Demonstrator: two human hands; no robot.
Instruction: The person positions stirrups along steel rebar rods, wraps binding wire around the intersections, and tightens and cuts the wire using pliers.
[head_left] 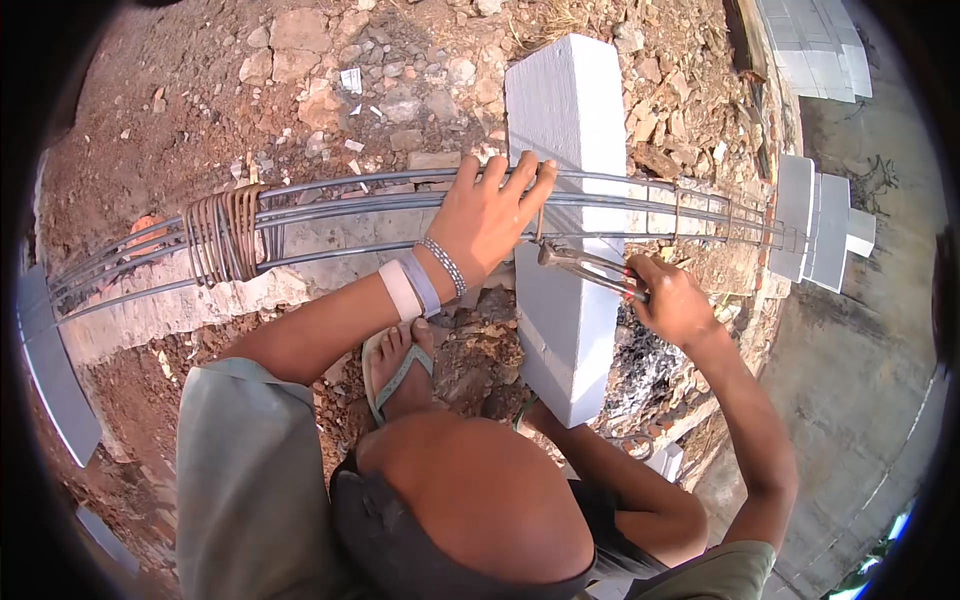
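Several long steel reinforcing bars [350, 205] run side by side across the view, with rusty square stirrups around them. My left hand [490, 212] lies over the bars, its fingers curled across the far bar and its thumb hidden. Beside its index finger, a single stirrup [541, 222] stands on the bars. My right hand [672, 300] is closed round the handles of a pair of pincers [590, 268]. The pincers' jaws touch or lie close to the near bar at that stirrup; whether they grip tie wire there is too small to tell.
A white block [565, 320] lies under the bars, crosswise. Bunched stirrups [222, 235] hang around the bars at left. More blocks stand at the right [812, 220] and far left [55, 370]. Rubble [390, 90] covers the ground; my sandalled foot [400, 375] is below the bars.
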